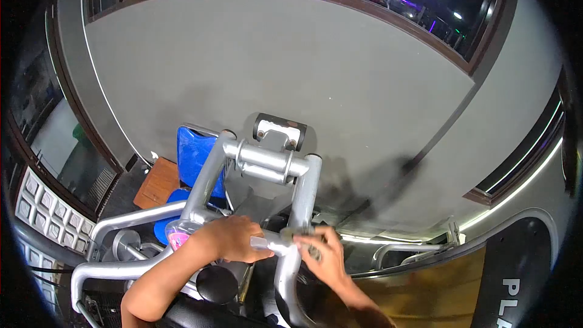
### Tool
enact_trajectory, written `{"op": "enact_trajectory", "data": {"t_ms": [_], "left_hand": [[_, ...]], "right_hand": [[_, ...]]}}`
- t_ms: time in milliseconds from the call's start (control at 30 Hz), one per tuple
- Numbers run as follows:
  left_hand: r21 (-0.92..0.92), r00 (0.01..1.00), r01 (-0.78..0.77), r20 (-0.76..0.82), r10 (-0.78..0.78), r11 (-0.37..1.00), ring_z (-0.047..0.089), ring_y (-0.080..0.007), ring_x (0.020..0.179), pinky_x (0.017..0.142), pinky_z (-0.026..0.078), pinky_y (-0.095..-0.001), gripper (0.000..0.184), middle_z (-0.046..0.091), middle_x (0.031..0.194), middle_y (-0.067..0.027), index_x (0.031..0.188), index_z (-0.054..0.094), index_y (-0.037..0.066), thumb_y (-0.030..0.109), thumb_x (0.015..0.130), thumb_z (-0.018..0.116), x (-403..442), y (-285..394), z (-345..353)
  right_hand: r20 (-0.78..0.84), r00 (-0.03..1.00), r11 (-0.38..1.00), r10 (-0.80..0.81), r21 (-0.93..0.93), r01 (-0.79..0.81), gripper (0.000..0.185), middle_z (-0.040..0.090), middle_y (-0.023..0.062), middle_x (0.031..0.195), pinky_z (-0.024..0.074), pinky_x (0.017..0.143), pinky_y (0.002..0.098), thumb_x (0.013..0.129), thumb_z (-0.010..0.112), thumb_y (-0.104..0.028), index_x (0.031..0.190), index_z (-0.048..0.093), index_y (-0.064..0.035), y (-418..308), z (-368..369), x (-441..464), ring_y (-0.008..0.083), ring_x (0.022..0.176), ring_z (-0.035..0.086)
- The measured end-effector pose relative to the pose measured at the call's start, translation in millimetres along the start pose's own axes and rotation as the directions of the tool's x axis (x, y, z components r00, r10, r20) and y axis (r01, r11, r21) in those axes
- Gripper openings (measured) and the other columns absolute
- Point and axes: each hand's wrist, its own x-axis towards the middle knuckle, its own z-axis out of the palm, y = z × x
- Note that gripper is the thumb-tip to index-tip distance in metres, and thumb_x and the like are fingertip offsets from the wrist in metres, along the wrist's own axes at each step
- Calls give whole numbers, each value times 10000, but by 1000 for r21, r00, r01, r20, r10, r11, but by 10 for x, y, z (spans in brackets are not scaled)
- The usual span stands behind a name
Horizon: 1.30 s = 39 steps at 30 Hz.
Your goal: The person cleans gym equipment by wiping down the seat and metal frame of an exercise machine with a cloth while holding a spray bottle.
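Observation:
A silver tubular gym machine frame (pixel 300 200) stands in front of me. My left hand (pixel 234 238) is closed over its crossbar area. Behind that wrist shows the rounded end of a clear bottle with a pink label (pixel 177 238); a pale, narrow piece (pixel 259 243) sticks out past the fingers, and the hand hides what lies between. At the right-hand upright, my right hand (pixel 323 256) has its fingers bent around a small greyish thing (pixel 296 234), whose kind I cannot make out. Both hands are close together at the tube joint.
A blue chair (pixel 193 152) and a brown wooden box (pixel 156 183) stand behind the frame at left. A padded black-and-white piece (pixel 279 130) tops the machine. A grey wall (pixel 273 61) rises beyond. At right is a black panel with white letters (pixel 516 279).

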Motion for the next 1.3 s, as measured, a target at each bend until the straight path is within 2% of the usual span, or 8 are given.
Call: {"op": "enact_trajectory", "data": {"t_ms": [100, 333, 467, 767, 867, 1067, 1167, 1300], "left_hand": [[-5, 999, 31, 32, -30, 1000, 641, -379, 1063, 967, 496, -433, 620, 690, 1101, -201, 1101, 719, 84, 636, 861, 566, -35, 49, -59], [-92, 998, 20, -53, -25, 996, 630, -390, 1086, 975, 490, -466, 563, 674, 1054, -219, 1084, 720, 129, 627, 855, 594, -122, 72, -62], [-90, 1000, 21, 12, -20, 996, 639, -404, 1060, 964, 496, -473, 543, 681, 1056, -221, 1084, 721, 132, 613, 860, 599, -134, 136, -107], [-54, 927, -187, -339, 158, 981, 678, -392, 764, 753, 559, -443, 434, 709, 823, -162, 999, 731, 104, 516, 906, 633, -220, 120, -84], [-163, 994, -101, -63, 92, 981, 671, -414, 914, 871, 533, -485, 486, 706, 896, -187, 1006, 711, 90, 549, 913, 583, -203, 157, -259], [-210, 960, -257, -170, 224, 943, 666, -429, 807, 762, 542, -482, 400, 683, 779, -194, 907, 675, 57, 456, 910, 640, -193, 128, -195], [-157, 949, -299, -150, 276, 941, 674, -356, 792, 690, 543, -415, 257, 695, 875, -135, 1003, 720, 49, 288, 912, 700, -173, 155, -192], [-254, 897, -420, -262, 356, 871, 646, -413, 725, 670, 515, -473, 353, 648, 731, -183, 847, 643, 18, 359, 940, 643, -89, 243, -227]], "right_hand": [[-61, 998, 998, -23, -54, 19, 247, 602, 81, 1042, 521, 787, 384, 767, 785, -119, 1011, 770, -151, 14, -1, 355, 249, 955, 587], [401, 895, 944, -196, -170, 283, 171, 610, 3, 1025, 570, 763, 337, 817, 721, -201, 976, 724, -137, -104, -179, 483, 231, 967, 571], [677, 723, 895, -136, -229, 383, 270, 597, 34, 1223, 595, 806, 398, 809, 713, -233, 1050, 700, -113, -134, -274, 749, 274, 1189, 543], [707, 707, 890, 35, -344, 300, 362, 573, 112, 1384, 567, 893, 464, 760, 737, -220, 1070, 714, -36, -47, -79, 1298, 364, 1343, 479], [613, 777, 838, -145, -341, 426, 287, 614, 59, 989, 581, 751, 402, 772, 732, -309, 886, 724, -46, -54, 3, 1021, 248, 1037, 580], [567, 785, 919, -250, -115, 376, 288, 622, 27, 1058, 581, 749, 358, 777, 732, -287, 997, 753, -103, 102, -260, 860, 230, 1022, 579], [255, 949, 967, -187, -124, 224, 312, 605, -1, 1073, 561, 802, 336, 786, 757, -161, 1095, 745, -201, 413, -270, 870, 222, 960, 586], [-15, 999, 992, -39, 119, 40, 350, 634, 82, 1086, 543, 832, 357, 733, 772, -21, 1065, 744, -128, 682, -11, 682, 254, 983, 636]]}}
